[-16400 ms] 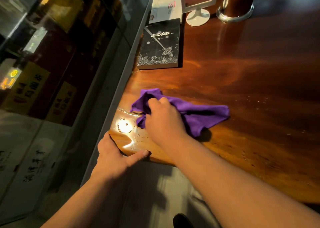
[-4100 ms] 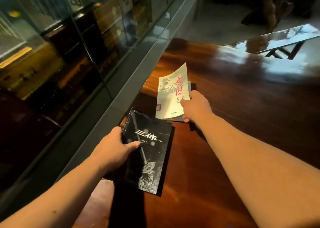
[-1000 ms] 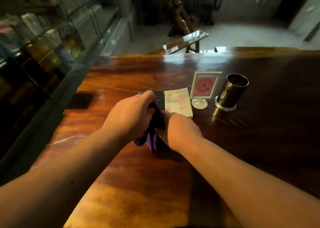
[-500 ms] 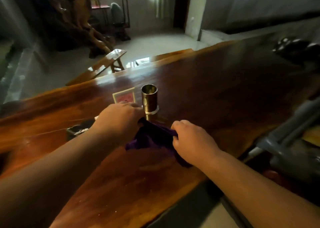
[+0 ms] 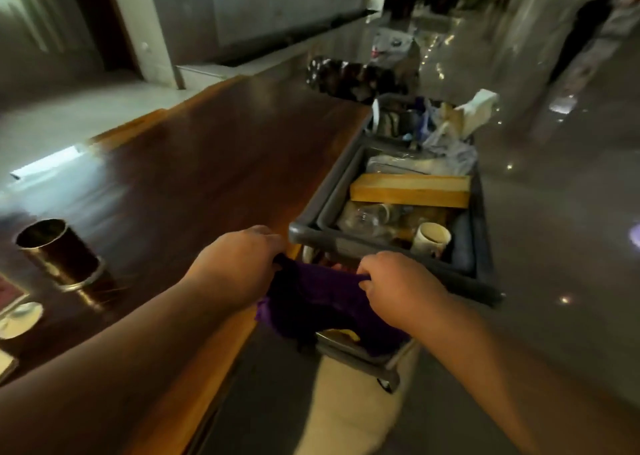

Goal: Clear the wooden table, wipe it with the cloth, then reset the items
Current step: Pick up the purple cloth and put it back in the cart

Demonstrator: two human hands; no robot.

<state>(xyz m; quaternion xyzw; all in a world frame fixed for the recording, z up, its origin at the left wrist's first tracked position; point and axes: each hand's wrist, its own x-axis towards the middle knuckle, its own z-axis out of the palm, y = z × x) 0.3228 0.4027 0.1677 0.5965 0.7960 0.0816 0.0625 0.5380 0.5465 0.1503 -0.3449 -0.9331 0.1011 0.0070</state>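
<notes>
The purple cloth [image 5: 322, 302] hangs stretched between my two hands, past the near right edge of the wooden table [image 5: 194, 163]. My left hand [image 5: 239, 267] grips its left end and my right hand [image 5: 398, 288] pinches its right end. The cloth is over the lower shelf of a grey cart [image 5: 349, 241]. On the table at the left stand a dark metal cup [image 5: 57, 255] and the white base of a sign holder [image 5: 19, 317], cut off by the frame edge.
The grey cart's top tray holds a wooden box [image 5: 410, 189], a white mug [image 5: 431, 238], glassware [image 5: 367, 217] and crumpled paper and plastic [image 5: 453, 132]. Shiny floor [image 5: 554, 212] spreads to the right. A dark figure [image 5: 585, 25] stands far back right.
My view has swung right, from the table middle to the cart at its end. Both hands have carried the purple cloth off the table surface, over the cart's lower shelf.
</notes>
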